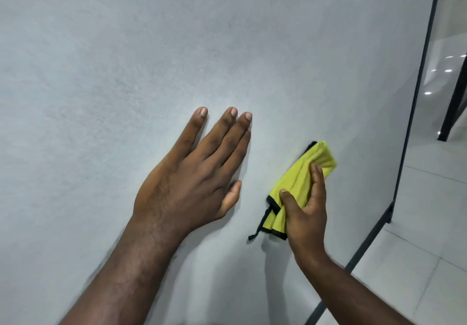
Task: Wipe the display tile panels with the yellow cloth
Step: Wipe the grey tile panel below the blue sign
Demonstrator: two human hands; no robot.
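A large pale grey display tile panel fills most of the view. My left hand lies flat against it with straight fingers, near the middle. To its right, my right hand grips a bunched yellow cloth with black edging and holds it against the panel. A black loop of the cloth's trim hangs below the hand. Part of the cloth is hidden under my fingers.
A dark metal frame runs along the panel's right edge, down to a foot at the lower right. Beyond it lies a glossy light tiled floor with ceiling-light reflections. Another dark frame leg stands at the far right.
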